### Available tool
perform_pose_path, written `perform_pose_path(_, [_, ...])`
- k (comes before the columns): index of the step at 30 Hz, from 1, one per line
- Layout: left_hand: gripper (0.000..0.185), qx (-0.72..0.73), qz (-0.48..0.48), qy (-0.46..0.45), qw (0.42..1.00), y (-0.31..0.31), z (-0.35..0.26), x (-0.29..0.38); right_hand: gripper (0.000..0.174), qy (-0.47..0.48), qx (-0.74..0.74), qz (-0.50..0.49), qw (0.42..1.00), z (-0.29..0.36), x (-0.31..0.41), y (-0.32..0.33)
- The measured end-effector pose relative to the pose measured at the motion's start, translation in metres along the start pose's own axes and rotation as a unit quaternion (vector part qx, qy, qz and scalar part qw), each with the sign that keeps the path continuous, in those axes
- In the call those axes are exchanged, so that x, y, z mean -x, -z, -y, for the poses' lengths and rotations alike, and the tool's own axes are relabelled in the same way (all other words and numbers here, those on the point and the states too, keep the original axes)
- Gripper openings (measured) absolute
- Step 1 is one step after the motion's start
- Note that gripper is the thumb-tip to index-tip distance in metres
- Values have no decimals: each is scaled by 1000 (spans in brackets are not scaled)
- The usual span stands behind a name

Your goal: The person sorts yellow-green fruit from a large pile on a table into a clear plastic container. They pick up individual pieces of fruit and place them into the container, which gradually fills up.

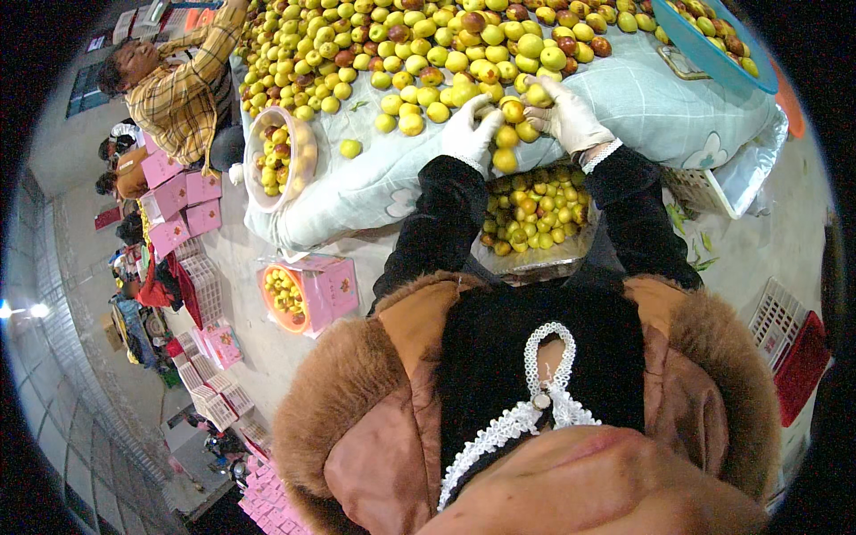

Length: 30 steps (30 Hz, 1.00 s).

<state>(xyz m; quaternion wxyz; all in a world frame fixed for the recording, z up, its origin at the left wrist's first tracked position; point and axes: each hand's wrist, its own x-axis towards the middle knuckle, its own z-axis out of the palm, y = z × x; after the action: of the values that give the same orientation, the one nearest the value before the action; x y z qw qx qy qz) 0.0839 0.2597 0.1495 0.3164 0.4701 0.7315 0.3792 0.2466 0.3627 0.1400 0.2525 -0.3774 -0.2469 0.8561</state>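
A large heap of yellow-green and reddish-brown jujubes (pixel 428 40) covers a pale blue-green quilted cloth (pixel 642 93). Both hands wear white gloves at the near edge of the heap. My left hand (pixel 470 130) is curled beside a few loose jujubes (pixel 506 138), thumb and fingers apart, and nothing shows between them. Fingers of my right hand (pixel 570 120) close around a yellow-green jujube (pixel 537 95), with more fruit touching the fingertips. Below my wrists, between my legs, a lined container (pixel 545 264) holds many jujubes.
A translucent bowl (pixel 304 157) of jujubes stands at the cloth's left edge; a blue basin (pixel 712 50) holds more at upper right. An orange basin (pixel 265 304) sits by a pink carton (pixel 328 287). A person in a plaid shirt (pixel 180 100) works at left, near stacked pink boxes (pixel 167 184).
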Motion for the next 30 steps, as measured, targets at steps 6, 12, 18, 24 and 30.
perform_pose_path(6, [30,-194,-112,-355,908,-10,-16,-53,38,-19,-163,74,984,12,-14,9])
perform_pose_path(12, [41,-476,43,-165,863,-10,-32,-93,33,4,-159,-8,987,19,-17,8])
perform_pose_path(18, [35,-486,138,-83,859,-22,-43,-99,30,18,-175,14,984,30,-23,17])
perform_pose_path(24, [47,-464,14,-124,877,-39,-38,-109,33,17,-211,9,977,39,-25,22])
perform_pose_path(30, [36,-566,90,-92,814,-53,-56,-164,31,85,-210,38,973,66,-16,34])
